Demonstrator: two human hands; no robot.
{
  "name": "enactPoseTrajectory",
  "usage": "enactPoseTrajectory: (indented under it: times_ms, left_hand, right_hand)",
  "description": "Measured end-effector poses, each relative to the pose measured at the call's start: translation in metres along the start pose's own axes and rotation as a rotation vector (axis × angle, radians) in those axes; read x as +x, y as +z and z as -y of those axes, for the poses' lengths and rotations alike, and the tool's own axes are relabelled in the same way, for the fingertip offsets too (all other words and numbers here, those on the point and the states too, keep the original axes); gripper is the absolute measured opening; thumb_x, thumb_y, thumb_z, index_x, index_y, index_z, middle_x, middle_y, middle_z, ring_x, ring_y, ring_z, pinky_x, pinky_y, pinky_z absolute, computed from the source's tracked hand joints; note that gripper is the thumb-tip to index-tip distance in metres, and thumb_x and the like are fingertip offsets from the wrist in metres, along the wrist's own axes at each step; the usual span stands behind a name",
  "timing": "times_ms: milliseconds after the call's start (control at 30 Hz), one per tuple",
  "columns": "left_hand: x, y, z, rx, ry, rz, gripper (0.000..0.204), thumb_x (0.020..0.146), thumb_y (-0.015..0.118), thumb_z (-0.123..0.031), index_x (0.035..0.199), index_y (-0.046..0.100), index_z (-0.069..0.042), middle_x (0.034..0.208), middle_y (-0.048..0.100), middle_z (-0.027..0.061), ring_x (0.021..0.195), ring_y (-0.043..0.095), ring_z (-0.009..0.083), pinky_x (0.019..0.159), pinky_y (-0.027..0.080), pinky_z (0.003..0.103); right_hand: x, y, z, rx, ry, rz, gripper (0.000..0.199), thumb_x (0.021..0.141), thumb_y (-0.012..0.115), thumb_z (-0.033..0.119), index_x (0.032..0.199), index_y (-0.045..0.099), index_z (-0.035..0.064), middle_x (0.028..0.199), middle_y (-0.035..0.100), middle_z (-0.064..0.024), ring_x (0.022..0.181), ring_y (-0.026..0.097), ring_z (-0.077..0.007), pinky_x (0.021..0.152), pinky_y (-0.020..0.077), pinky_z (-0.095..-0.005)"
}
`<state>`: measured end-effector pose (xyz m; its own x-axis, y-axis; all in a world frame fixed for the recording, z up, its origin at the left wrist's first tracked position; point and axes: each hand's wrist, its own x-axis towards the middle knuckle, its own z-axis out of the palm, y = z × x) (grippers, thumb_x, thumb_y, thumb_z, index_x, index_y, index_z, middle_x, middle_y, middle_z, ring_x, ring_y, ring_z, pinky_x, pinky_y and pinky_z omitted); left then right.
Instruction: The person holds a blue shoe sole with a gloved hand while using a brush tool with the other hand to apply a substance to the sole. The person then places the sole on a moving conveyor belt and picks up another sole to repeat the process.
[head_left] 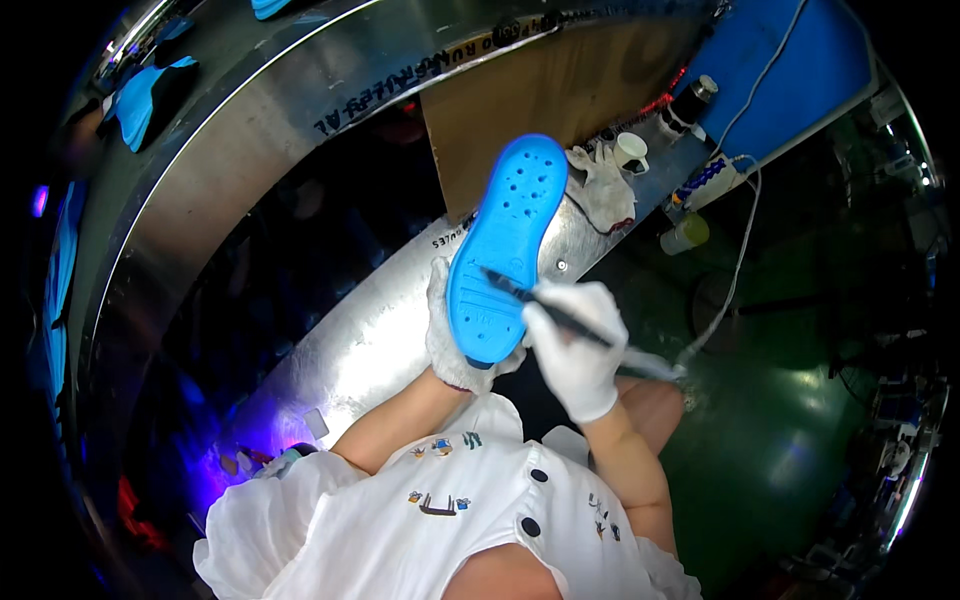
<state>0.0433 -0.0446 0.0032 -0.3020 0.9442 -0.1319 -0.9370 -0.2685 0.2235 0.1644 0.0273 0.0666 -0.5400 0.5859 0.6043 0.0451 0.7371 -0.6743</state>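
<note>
A bright blue shoe sole [505, 240] is held up in the middle of the view, its toe end pointing away from me. Small holes dot the toe, and raised lines cross the lower half. My left hand [445, 335], in a whitish knit glove, is wrapped around the heel end from below and the left side. In my gloved right hand [575, 345] is a slim black pen-like tool [568, 320]. Its dark tip is over the sole's middle; whether it touches the surface, I cannot tell.
Beneath the sole runs a metal ledge [370, 320]. Along its far end are a spare white glove [602, 190], a white mug [631, 151] and a dark flask [690, 102]. Brown cardboard [460, 140] stands behind. Blue pieces [150, 100] lie on a curved belt at upper left.
</note>
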Motion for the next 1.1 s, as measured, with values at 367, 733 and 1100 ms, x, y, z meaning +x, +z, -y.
enactPoseTrajectory:
  times_ms: [367, 733, 1100]
  left_hand:
    - [0.017, 0.006, -0.051, 0.238, -0.309, 0.182, 0.072, 0.081, 0.075, -0.039, 0.139, 0.047, -0.006, 0.117, 0.065, 0.0165, 0.099, 0.066, 0.0317, 0.087, 0.054, 0.044]
    - [0.05, -0.002, -0.078, 1.181, 0.086, 0.567, 0.043, 0.097, 0.055, -0.029, 0.13, 0.057, -0.002, 0.12, 0.066, 0.0155, 0.103, 0.066, 0.0242, 0.089, 0.055, 0.037]
    - [0.073, -0.021, -0.107, 0.356, -0.825, 0.655, 0.036, 0.095, 0.058, -0.018, 0.131, 0.057, -0.011, 0.131, 0.059, 0.0106, 0.12, 0.058, 0.0232, 0.102, 0.048, 0.034]
  right_hand:
    - [0.011, -0.033, 0.024, -0.083, -0.246, 0.577, 0.018, 0.077, 0.073, -0.001, 0.093, 0.067, 0.0052, 0.091, 0.067, -0.008, 0.078, 0.063, -0.0263, 0.066, 0.0516, -0.0321]
    - [0.018, -0.032, 0.024, 0.031, -0.083, 0.571, 0.016, 0.078, 0.075, 0.009, 0.093, 0.07, 0.008, 0.097, 0.071, -0.0062, 0.08, 0.067, -0.0251, 0.071, 0.054, -0.0323]
    - [0.022, -0.046, 0.033, -0.112, -0.235, 0.567, 0.025, 0.072, 0.08, 0.009, 0.095, 0.071, 0.0068, 0.099, 0.072, -0.0101, 0.069, 0.065, -0.023, 0.06, 0.0508, -0.0294]
